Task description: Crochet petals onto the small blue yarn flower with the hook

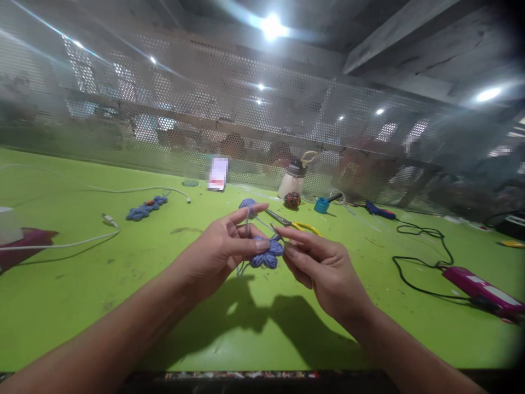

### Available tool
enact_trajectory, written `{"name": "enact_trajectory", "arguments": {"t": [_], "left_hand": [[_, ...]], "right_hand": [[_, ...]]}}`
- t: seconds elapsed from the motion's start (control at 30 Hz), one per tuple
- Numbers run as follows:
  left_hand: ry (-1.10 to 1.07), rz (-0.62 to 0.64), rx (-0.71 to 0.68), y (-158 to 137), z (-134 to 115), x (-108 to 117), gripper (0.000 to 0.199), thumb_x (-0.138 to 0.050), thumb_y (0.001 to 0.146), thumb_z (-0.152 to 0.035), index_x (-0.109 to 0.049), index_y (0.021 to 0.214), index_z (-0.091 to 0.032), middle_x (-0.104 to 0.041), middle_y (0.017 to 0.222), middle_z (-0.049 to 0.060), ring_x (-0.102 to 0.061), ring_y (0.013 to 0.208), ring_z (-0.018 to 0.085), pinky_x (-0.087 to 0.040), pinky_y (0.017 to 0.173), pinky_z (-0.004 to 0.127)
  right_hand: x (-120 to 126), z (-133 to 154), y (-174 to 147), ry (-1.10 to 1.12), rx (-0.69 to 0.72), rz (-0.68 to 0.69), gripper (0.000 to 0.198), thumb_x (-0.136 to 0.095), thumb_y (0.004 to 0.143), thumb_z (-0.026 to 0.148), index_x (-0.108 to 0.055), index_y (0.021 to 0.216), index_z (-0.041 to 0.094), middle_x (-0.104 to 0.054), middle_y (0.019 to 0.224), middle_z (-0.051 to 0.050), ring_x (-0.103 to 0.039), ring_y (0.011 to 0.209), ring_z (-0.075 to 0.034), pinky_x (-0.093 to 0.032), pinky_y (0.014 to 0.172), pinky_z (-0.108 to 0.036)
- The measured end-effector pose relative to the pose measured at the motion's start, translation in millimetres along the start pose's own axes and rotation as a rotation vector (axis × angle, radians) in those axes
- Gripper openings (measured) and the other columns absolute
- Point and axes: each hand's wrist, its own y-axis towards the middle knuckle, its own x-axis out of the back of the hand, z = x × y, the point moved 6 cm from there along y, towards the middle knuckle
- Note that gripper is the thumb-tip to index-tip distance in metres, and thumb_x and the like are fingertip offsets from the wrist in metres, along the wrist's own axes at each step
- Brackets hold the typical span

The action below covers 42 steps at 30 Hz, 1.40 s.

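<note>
My left hand [232,241] pinches a blue-purple crocheted flower [267,257] between thumb and fingers, with its index finger stretched out. A strand of yarn [248,221] runs over that finger, and a loose tail hangs below the flower. At the flower's right edge, my right hand [318,260] is closed on a thin crochet hook [275,231], mostly hidden by the fingers; its tip is at the top petals. Behind the hands lie a ball of matching yarn [248,203] and scissors with yellow handles [305,226].
Farther back on the green table [123,306] are a crocheted blue strip [146,209], a propped phone [217,173], a bottle [292,179], a dark multicoloured yarn ball [292,200] and a turquoise pot [322,205]. A magenta power strip [484,290] and black cord lie right; white cables cross left.
</note>
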Motion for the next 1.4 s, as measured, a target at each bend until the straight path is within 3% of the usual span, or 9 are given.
{"name": "enact_trajectory", "arguments": {"t": [0.17, 0.3, 0.4, 0.6, 0.87, 1.1, 1.27, 1.4], "left_hand": [[0.069, 0.04, 0.017, -1, -1, 1, 0.081, -0.081, 0.068, -0.01, -0.045, 0.14, -0.017, -0.066, 0.077, 0.001, -0.061, 0.071, 0.013, -0.044, 0.07, 0.026], [0.153, 0.048, -0.004, 1, 0, 3, 0.085, -0.082, 0.068, -0.013, -0.042, 0.143, -0.019, -0.067, 0.079, 0.001, -0.06, 0.071, 0.014, -0.044, 0.069, 0.028], [0.182, 0.03, -0.002, 3, 1, 6, 0.085, -0.082, 0.066, -0.013, -0.043, 0.142, -0.017, -0.067, 0.078, 0.002, -0.061, 0.072, 0.015, -0.044, 0.07, 0.029], [0.166, 0.013, 0.035, 4, 1, 10, 0.077, -0.083, 0.064, -0.011, -0.052, 0.134, -0.014, -0.067, 0.075, 0.001, -0.06, 0.066, 0.012, -0.043, 0.065, 0.026], [0.131, 0.024, 0.114, 6, 6, 8, 0.067, -0.079, 0.062, -0.009, -0.059, 0.126, -0.012, -0.063, 0.072, 0.0, -0.058, 0.065, 0.011, -0.042, 0.065, 0.026], [0.25, 0.052, 0.051, 5, 1, 8, 0.061, -0.076, 0.064, -0.011, -0.061, 0.123, -0.013, -0.061, 0.075, 0.001, -0.056, 0.066, 0.012, -0.041, 0.064, 0.029], [0.293, 0.043, 0.049, 6, 2, 8, 0.06, -0.074, 0.065, -0.013, -0.06, 0.124, -0.011, -0.061, 0.072, 0.001, -0.054, 0.063, 0.013, -0.039, 0.063, 0.03], [0.324, 0.025, 0.051, 6, 2, 8, 0.062, -0.074, 0.065, -0.014, -0.059, 0.125, -0.009, -0.061, 0.071, 0.002, -0.054, 0.064, 0.013, -0.04, 0.065, 0.031]], "right_hand": [[-1, -1, 2, 0.08, -0.071, 0.042, 0.024, -0.066, 0.087, 0.023, -0.075, 0.108, 0.03, -0.035, 0.054, 0.007, -0.028, 0.047, -0.006, -0.019, 0.042, -0.019], [-2, -8, 3, 0.19, -0.24, 0.028, 0.021, -0.069, 0.084, 0.025, -0.077, 0.103, 0.031, -0.047, 0.056, 0.005, -0.029, 0.044, -0.003, -0.016, 0.04, -0.018], [-1, -9, 3, 0.192, -0.276, 0.049, 0.021, -0.07, 0.083, 0.025, -0.077, 0.101, 0.031, -0.05, 0.058, 0.004, -0.031, 0.044, -0.003, -0.017, 0.039, -0.018], [9, 4, 3, -0.109, -0.077, 0.149, 0.026, -0.064, 0.088, 0.021, -0.075, 0.109, 0.03, -0.037, 0.054, 0.006, -0.028, 0.048, -0.006, -0.02, 0.042, -0.019], [10, 27, 4, -0.45, 0.251, 0.217, 0.035, -0.059, 0.089, 0.009, -0.074, 0.112, 0.031, -0.052, 0.063, 0.005, -0.037, 0.054, -0.007, -0.03, 0.048, -0.021], [13, 30, 5, -0.63, 0.247, 0.288, 0.032, -0.056, 0.092, 0.013, -0.072, 0.116, 0.027, -0.062, 0.067, 0.003, -0.041, 0.053, -0.007, -0.032, 0.048, -0.021], [9, 38, 4, -0.81, 0.32, 0.375, 0.031, -0.053, 0.093, 0.012, -0.071, 0.117, 0.021, -0.074, 0.086, -0.003, -0.058, 0.066, -0.01, -0.043, 0.06, -0.021], [5, 40, 3, -0.876, 0.346, 0.434, 0.032, -0.051, 0.094, 0.01, -0.069, 0.118, 0.017, -0.076, 0.091, -0.004, -0.063, 0.072, -0.01, -0.045, 0.065, -0.021]]}}
